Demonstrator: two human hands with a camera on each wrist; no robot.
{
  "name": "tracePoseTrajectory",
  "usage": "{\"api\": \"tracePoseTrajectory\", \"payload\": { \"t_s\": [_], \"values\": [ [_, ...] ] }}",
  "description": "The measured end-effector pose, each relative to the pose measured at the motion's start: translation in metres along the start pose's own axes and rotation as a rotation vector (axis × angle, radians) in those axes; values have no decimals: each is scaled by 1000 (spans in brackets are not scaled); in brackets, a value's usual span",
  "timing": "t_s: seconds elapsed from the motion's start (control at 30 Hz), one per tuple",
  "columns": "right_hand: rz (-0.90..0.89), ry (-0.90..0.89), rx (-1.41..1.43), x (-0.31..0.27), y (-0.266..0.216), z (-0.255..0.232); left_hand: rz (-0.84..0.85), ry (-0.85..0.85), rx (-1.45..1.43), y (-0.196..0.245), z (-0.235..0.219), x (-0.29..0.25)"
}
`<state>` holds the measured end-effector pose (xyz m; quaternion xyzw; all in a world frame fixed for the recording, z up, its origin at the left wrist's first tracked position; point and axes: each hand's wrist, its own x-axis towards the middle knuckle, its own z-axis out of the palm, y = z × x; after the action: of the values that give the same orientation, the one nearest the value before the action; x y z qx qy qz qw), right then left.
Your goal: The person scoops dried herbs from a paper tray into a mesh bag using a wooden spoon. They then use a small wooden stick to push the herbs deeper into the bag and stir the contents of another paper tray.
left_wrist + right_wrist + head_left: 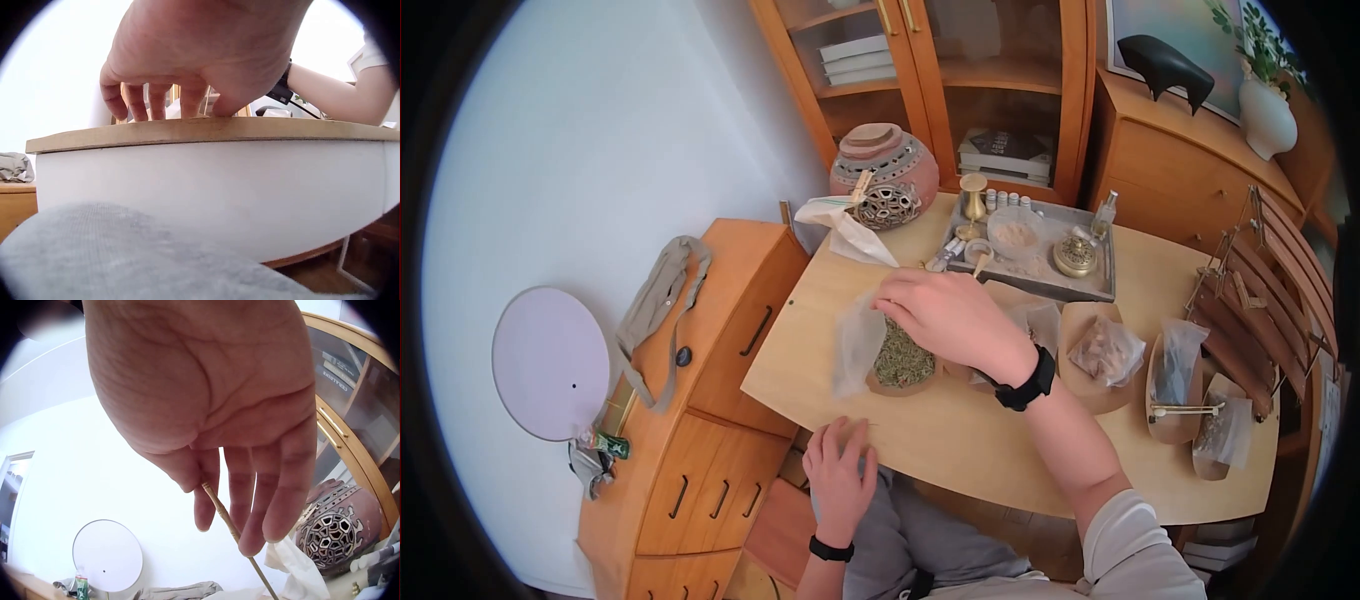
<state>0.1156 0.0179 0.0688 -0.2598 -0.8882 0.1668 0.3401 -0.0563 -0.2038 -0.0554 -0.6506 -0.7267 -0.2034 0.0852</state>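
My right hand (945,315) is over a heap of dried green herbs (903,357) that lies at a clear plastic bag (857,345) on the table. Between thumb and fingers it pinches a thin, knobbed bamboo-like stick (223,514), which slants down; its lower end runs out of the right wrist view. My left hand (840,470) rests its fingertips on the near edge of the table (144,136), fingers spread and holding nothing. In the left wrist view that hand (200,56) arches over the edge.
Behind the herbs, a grey tray (1040,285) carries small jars, a bowl and a brass burner (1075,257). Brown trays with bagged material, such as a bag of pinkish pieces (1106,348), line the right. A pierced clay pot (885,165) and white cloth (845,225) stand at the back left.
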Motion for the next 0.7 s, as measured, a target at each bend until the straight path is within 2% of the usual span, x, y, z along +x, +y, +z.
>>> {"api": "tracePoseTrajectory", "payload": {
  "t_s": [0.17,0.27,0.33,0.53,0.7],
  "values": [
    [-49,87,8,-2,4,6,65,-55,-36,-5,0,-1],
    [-53,91,4,-2,4,6,30,-4,-58,-4,-1,1],
    [-54,84,2,-2,3,8,112,-93,-51,-4,-7,3],
    [-54,81,6,-3,5,10,240,-109,-8,-7,-6,-6],
    [-67,73,25,-1,6,13,188,-128,-107,-10,-6,-6]
  ]
}}
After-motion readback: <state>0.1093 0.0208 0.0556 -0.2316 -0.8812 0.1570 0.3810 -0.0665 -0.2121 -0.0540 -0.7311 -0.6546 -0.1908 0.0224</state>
